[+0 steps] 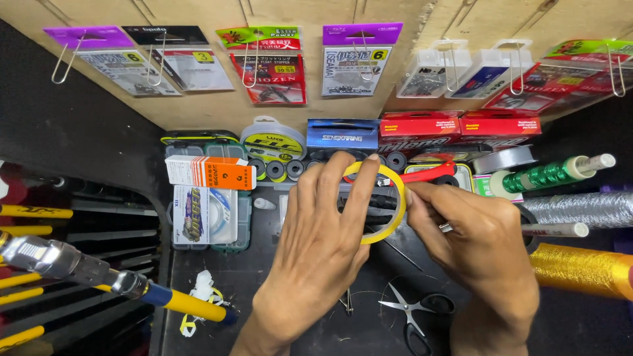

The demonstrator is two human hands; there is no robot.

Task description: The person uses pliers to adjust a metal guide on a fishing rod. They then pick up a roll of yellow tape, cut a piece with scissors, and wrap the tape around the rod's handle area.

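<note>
My left hand (320,244) holds a yellow ring-shaped roll of tape (395,207) upright, index finger hooked through its hole. My right hand (481,247) pinches the roll's right edge with thumb and fingertips. Both hands hover over a dark work surface (277,316). Black scissors (415,316) lie just below my right hand, and a thin needle-like tool (402,254) lies under the roll.
A fishing rod (99,280) with a metal reel seat and yellow-blue handle crosses the lower left. Small tackle boxes (208,214), line spools (273,142) and red boxes (458,126) sit behind. Packets of hooks (353,62) hang on the wooden board. Gold (580,270), silver (580,207) and green (547,175) thread spools lie right.
</note>
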